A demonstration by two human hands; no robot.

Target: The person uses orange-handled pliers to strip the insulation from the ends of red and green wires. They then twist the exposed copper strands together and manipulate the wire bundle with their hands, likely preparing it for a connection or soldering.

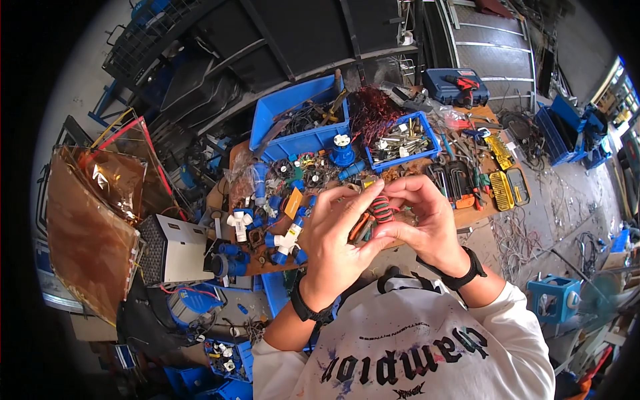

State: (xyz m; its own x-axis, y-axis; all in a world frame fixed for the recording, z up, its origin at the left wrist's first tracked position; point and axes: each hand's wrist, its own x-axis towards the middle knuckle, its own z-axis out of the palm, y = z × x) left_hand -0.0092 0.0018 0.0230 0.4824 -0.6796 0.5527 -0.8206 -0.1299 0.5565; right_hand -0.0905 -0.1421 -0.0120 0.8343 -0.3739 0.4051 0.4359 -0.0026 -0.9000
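Striped coil [382, 210], red, green and black, held above the desk [475, 215] at its near edge. Left hand [335, 227] and right hand [427, 217] both closed on it, fingertips nearly meeting. Beyond: blue bin [303, 142]; blue tray [408, 159] of metal parts, right of it. Drill [463, 83] on a case [440, 87], far right.

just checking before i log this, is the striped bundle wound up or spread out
Wound up: the striped bundle shows close red and dark bands, between the left hand and right hand.

Behind what seems a wire coil [381, 210] between the fingers [415, 189] lies a tray [405, 160], a bin [300, 143] to its left.
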